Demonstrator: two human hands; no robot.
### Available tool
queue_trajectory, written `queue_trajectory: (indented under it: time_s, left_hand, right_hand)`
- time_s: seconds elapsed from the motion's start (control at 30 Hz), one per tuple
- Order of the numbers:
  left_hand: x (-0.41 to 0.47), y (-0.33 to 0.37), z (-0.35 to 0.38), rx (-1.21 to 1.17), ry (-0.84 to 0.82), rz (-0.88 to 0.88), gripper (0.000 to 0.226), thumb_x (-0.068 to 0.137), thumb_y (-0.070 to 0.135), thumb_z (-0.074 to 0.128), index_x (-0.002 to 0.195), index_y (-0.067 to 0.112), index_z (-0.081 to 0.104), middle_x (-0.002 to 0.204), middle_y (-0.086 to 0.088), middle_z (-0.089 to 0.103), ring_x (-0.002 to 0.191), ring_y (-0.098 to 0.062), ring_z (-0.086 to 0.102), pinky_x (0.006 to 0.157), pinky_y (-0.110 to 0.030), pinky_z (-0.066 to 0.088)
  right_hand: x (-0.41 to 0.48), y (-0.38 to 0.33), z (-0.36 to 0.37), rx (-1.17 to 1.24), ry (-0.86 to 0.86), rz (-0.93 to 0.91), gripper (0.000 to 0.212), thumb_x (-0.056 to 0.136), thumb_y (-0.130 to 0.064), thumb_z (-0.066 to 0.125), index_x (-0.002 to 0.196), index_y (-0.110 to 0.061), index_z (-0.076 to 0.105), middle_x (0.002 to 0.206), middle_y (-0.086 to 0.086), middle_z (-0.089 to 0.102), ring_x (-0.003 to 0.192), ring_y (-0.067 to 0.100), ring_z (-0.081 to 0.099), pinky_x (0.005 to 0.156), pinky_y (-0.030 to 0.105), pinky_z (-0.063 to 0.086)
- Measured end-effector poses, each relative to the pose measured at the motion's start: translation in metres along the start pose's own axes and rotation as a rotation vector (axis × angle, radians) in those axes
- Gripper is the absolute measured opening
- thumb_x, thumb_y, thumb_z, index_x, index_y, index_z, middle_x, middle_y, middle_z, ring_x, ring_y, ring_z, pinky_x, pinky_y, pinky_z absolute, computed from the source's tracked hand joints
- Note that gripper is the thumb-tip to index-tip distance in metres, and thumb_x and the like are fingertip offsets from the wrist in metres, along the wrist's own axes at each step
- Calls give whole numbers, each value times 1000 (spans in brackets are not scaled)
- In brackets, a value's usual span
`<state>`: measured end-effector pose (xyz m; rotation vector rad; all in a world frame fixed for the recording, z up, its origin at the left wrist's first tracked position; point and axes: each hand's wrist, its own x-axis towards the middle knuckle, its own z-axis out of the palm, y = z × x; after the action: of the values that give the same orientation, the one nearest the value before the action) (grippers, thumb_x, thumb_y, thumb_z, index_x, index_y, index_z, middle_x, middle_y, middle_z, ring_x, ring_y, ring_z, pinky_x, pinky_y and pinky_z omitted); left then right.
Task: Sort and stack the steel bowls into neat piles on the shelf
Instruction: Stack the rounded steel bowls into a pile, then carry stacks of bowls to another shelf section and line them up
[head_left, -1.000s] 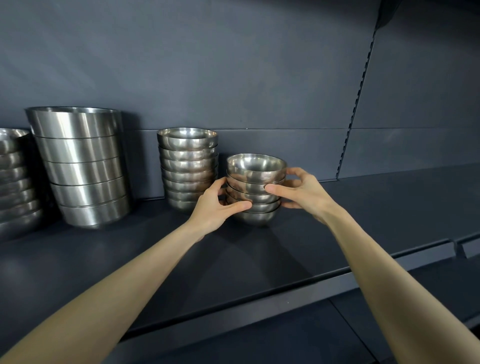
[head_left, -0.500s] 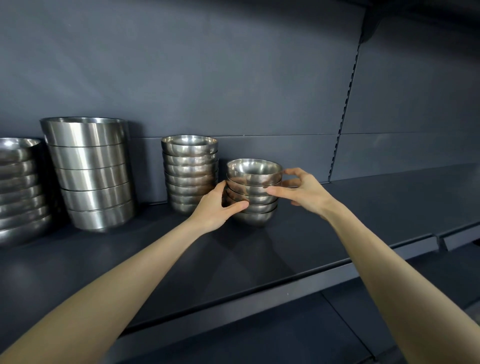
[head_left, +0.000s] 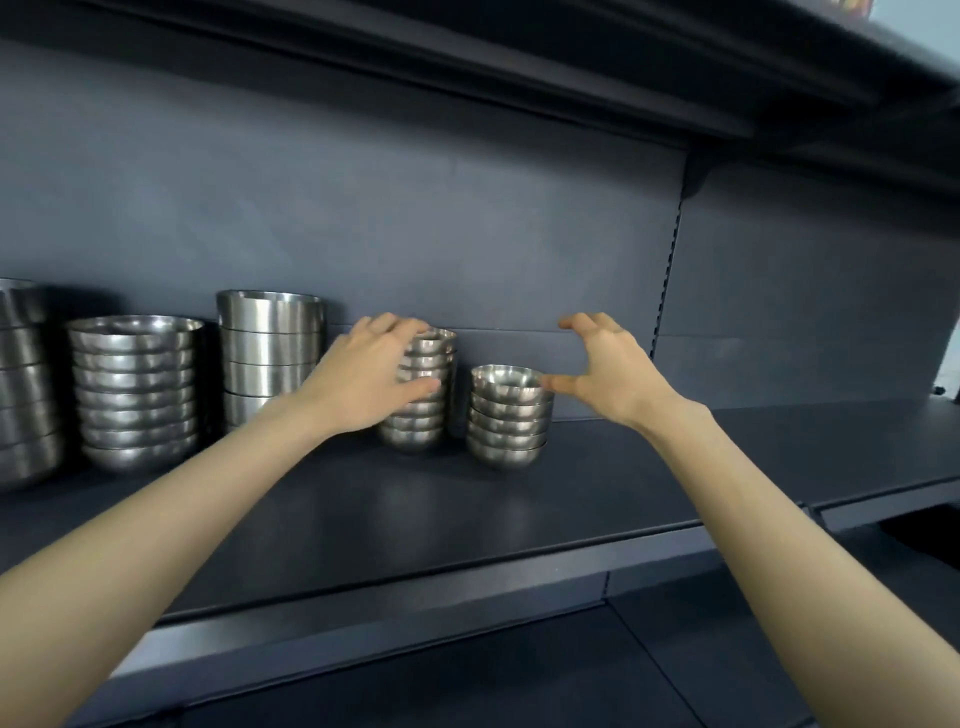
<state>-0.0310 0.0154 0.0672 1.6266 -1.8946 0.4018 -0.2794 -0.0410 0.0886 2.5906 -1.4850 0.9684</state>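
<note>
- The short stack of small steel bowls stands on the dark shelf, just left of the right hand; the thumb tip is at the top bowl's rim
- The right hand is spread wide and holds nothing, its fingers raised above the thumb
- The taller stack of small bowls stands just left of the short one, partly under the left hand
- The left hand's fingers arch over this stack's top and its thumb lies on the front; whether it truly grips cannot be told
- Both bare forearms reach up from below
- The bowls are shiny, rounded and nested
- Further left stand straight-sided bowls and wider bowls
</note>
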Motion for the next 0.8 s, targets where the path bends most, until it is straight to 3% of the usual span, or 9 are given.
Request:
queue_trajectory:
  time_s: [0.17,0.43,0.8]
  left_hand:
    - [-80,7,-56,194,109,24,66,84,44,64,139,14,44,133,-8,50,126,-29,42,103,-43,35]
    - [-174,-9,-123,351,34,-80,68,87,46,61,144,17,36,141,-7,43,129,-27,37,103,-41,31]
    - [-234,-112,-190,420,58,-150,69,88,46,60,145,17,34,140,-6,45,130,-26,37,101,-40,32]
  right_hand:
    - [-48,-45,-4,-38,0,-128,69,88,-35,67,145,-15,35,153,5,27,136,29,33,105,48,38]
    - [-98,-122,22,24,-99,-230,68,89,-37,66,145,-16,35,155,5,24,139,29,29,107,42,35]
    - [-75,-256,72,88,-101,-358,66,90,-34,65,145,-14,36,153,6,29,138,28,32,109,46,34]
